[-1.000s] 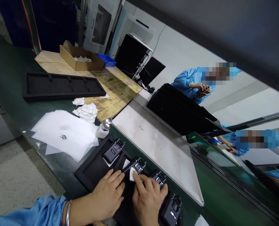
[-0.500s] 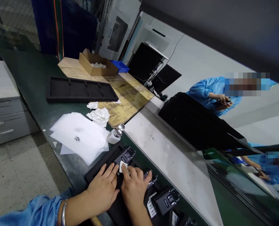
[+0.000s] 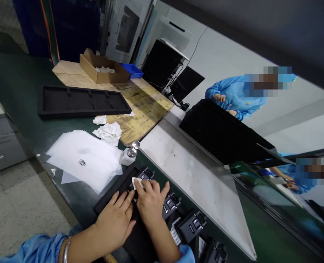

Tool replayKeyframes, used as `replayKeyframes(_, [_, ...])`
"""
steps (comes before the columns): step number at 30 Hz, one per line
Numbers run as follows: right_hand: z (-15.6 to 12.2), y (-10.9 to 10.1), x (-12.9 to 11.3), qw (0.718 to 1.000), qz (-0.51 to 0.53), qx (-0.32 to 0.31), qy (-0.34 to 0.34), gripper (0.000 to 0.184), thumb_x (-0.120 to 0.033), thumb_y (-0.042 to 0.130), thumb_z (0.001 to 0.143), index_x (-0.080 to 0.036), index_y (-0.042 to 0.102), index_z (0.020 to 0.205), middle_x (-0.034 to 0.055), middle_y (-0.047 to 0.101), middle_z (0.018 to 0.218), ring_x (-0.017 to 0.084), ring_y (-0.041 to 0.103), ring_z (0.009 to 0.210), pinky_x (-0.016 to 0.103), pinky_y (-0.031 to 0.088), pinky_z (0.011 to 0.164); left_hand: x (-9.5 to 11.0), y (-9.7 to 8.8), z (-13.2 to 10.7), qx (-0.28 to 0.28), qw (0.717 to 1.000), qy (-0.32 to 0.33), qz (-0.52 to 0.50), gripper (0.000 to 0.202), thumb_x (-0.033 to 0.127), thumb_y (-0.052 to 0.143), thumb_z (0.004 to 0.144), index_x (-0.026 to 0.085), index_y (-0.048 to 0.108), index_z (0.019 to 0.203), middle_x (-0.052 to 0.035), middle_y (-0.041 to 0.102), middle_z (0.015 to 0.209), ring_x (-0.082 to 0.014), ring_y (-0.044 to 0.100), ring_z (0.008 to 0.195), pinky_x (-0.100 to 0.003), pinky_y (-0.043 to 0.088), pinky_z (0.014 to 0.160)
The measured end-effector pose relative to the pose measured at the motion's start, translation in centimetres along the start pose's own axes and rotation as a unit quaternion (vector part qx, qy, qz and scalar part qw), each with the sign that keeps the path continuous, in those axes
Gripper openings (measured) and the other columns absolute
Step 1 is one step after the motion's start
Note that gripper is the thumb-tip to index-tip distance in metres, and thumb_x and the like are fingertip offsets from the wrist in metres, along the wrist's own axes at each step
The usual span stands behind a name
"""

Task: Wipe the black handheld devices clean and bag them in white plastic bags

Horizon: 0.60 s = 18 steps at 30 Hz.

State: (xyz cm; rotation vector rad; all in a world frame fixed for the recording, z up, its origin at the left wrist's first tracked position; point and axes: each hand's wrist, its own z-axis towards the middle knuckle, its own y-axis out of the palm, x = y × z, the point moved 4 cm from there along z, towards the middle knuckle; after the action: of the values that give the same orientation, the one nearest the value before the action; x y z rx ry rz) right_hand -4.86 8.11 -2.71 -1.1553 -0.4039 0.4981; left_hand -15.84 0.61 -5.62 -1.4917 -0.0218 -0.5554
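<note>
A black foam tray (image 3: pixel 105 203) lies below my hands and holds several black handheld devices. With its fingertips, my right hand (image 3: pixel 151 202) presses a small folded white wipe (image 3: pixel 136 182) onto the farthest black device (image 3: pixel 147 173). My left hand (image 3: pixel 115 219) lies palm down beside it, fingers extended, its fingertips against the near side of that device. Part of the device is covered by my fingers. Nearer to me are another device (image 3: pixel 170 204) partly behind my right hand, and a device (image 3: pixel 191 227) with a white label (image 3: pixel 175 231) beside it.
Beyond the tray stand a white pump bottle (image 3: pixel 128 155) with its lid up, a stack of white sheets (image 3: pixel 82 155) and crumpled wipes (image 3: pixel 109 133). An empty black foam tray (image 3: pixel 82 102) and a cardboard box (image 3: pixel 104 71) are farther back. A white ledge (image 3: pixel 189 164) runs along the right.
My right hand has shifted slightly with the wipe toward the upper left of the device. The whole view has moved a little. Across the bench, a co-worker's hands have moved apart.
</note>
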Motion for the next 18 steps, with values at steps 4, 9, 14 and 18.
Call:
replayKeyframes(4, [-0.2,-0.2,0.8,1.0,-0.009,-0.001,0.022,0.039,-0.01,0.056,0.085,-0.032,0.067,0.115,0.0006,0.07,0.101,0.024,0.051,0.098,0.065,0.0,0.11,0.0,0.0,-0.2,0.006,1.0,0.008,0.012,0.052,0.045,0.041,0.096,0.01,0.06,0.13,-0.0164,0.039,0.151,-0.0336,0.048,0.131,-0.052,0.038,0.108])
replayKeyframes(9, [-0.8,-0.1,0.5,0.999,0.023,0.001,0.022,0.033,-0.015,0.057,0.087,-0.031,0.068,0.113,0.0016,0.069,0.098,0.025,0.051,0.098,0.066,0.0,0.111,0.0,0.3,-0.2,0.028,0.998,0.012,0.051,0.048,0.037,0.048,0.092,0.01,0.06,0.129,-0.0166,0.04,0.151,-0.0344,0.048,0.131,-0.052,0.041,0.105])
replayKeyframes(14, [1.6,0.0,0.3,0.999,0.031,-0.028,0.018,0.029,-0.025,0.058,0.091,-0.031,0.063,0.119,0.0018,0.068,0.105,0.026,0.048,0.103,0.065,-0.01,0.11,-0.5,0.4,-0.4,0.074,0.993,0.051,0.078,0.043,0.039,0.05,0.091,0.014,0.064,0.124,-0.0144,0.044,0.149,-0.032,0.054,0.125,-0.048,0.045,0.1])
replayKeyframes(18, [-1.2,-1.2,2.2,0.998,0.026,-0.04,0.05,0.027,-0.029,0.054,0.094,-0.031,0.061,0.12,0.0002,0.067,0.101,0.024,0.049,0.102,0.064,-0.012,0.109,-1.7,0.9,-0.3,0.13,0.988,0.069,0.045,0.041,0.041,0.049,0.091,0.015,0.068,0.116,-0.0142,0.045,0.148,-0.0347,0.06,0.115,-0.052,0.046,0.094])
